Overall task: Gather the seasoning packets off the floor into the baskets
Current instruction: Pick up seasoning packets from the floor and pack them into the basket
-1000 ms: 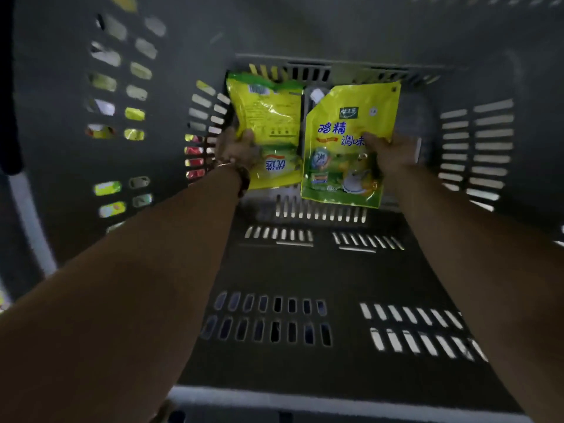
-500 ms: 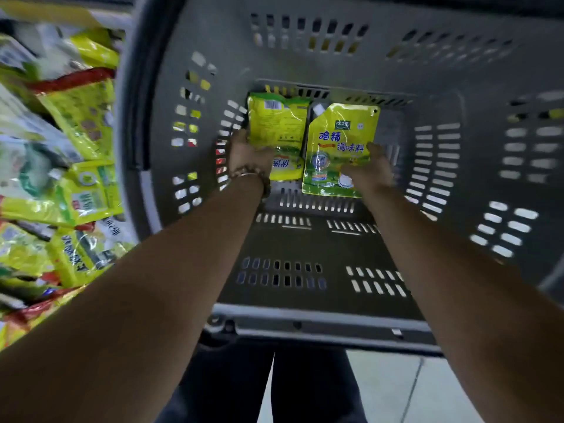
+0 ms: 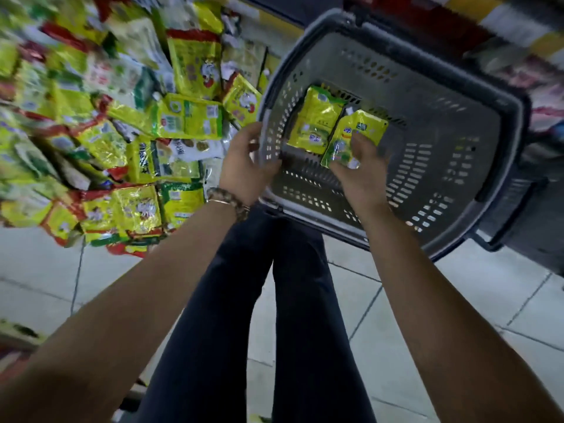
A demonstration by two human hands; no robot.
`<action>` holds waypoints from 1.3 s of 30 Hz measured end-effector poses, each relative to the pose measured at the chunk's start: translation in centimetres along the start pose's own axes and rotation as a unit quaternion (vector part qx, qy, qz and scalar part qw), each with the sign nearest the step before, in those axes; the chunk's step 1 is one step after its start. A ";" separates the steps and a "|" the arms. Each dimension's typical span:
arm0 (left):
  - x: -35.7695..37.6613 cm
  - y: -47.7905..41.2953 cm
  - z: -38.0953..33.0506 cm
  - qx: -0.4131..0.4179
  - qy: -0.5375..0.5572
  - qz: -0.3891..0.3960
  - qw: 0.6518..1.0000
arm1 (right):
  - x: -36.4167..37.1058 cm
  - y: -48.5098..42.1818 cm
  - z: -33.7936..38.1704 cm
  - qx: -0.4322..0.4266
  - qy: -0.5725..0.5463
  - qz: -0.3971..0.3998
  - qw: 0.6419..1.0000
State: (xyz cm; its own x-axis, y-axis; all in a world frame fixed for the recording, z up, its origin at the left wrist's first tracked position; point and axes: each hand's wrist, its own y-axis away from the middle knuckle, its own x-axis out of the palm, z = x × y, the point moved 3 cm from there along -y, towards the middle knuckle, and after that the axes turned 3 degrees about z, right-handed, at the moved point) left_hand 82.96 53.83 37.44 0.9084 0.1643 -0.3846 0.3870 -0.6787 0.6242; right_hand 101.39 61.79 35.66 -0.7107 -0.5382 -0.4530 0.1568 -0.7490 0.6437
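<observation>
A grey plastic basket sits on the floor ahead of me, to the right. Two yellow seasoning packets lie side by side on its bottom at the far end: the left packet and the right packet. My left hand hovers at the basket's left rim with loosely curled fingers and holds nothing. Inside the basket, my right hand hangs over the right packet's lower edge with relaxed fingers; the blur hides whether it touches the packet. A big pile of yellow, green and red packets covers the floor on the left.
My dark trouser legs stand between the arms on a pale tiled floor. A dark basket handle hangs off the right side. Blurred shelf stock runs along the top right.
Both hands have pulled back from the far end of the basket. My left hand let go of its packet and moved out to the rim. The view has risen, showing the floor pile.
</observation>
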 end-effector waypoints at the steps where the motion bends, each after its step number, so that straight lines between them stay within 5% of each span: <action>1: -1.5 0.7 0.7 -0.007 0.011 -0.018 1.000 | 0.9 1.0 1.5 -0.014 0.002 0.010 1.000; 7: -9.6 3.2 6.8 -0.097 0.065 -0.081 0.990 | 10.4 4.4 8.6 -0.044 -0.024 0.089 0.995; 16: -17.9 -0.1 18.7 -0.174 0.074 -0.110 0.976 | 25.9 0.0 10.7 -0.053 0.109 0.190 0.974; 27: -11.8 -12.4 33.0 -0.245 0.157 -0.107 0.951 | 40.2 -19.6 4.8 -0.107 0.260 0.186 0.941; 34: -8.0 -21.5 36.0 -0.266 0.253 -0.078 0.927 | 44.7 -28.2 3.7 -0.148 0.420 0.203 0.872; 39: -7.0 -24.9 36.6 -0.282 0.344 -0.041 0.895 | 45.2 -29.4 3.4 -0.147 0.392 0.164 0.893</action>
State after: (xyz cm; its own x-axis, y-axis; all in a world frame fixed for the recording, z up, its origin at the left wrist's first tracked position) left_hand 61.13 43.40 -0.28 0.6801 0.7309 -0.0566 0.2998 -0.2068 0.9313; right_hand 62.33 60.86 -1.63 0.0878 -0.7659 -0.6369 0.5242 -0.5082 0.6833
